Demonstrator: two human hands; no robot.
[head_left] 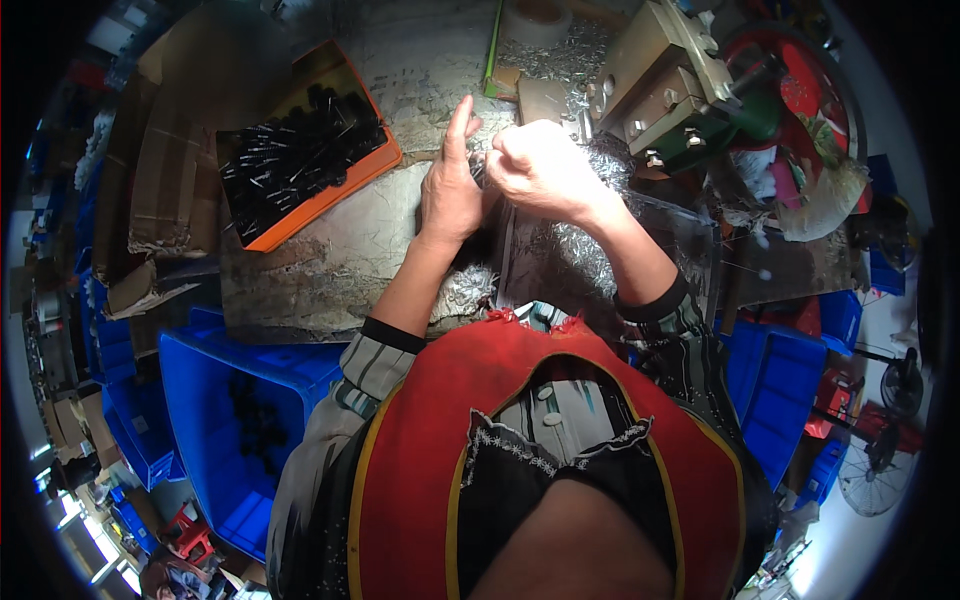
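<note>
Over the worktable, my left hand is held edge-on with its fingers stretched upward, and I see nothing held in it. Right beside it, my right hand is curled closed, brightly lit. Whatever it may grip is hidden by the fingers. Further left stands an orange bin filled with slim black pieces that have shiny metal ends. Many small silvery metal pins lie under and beside my right forearm, with another heap near the table's front edge.
A press-like machine with bolted metal blocks and a red wheel stands at the right. Cardboard borders the left side. Blue crates stand below the table on both sides. A tape roll lies at the back.
</note>
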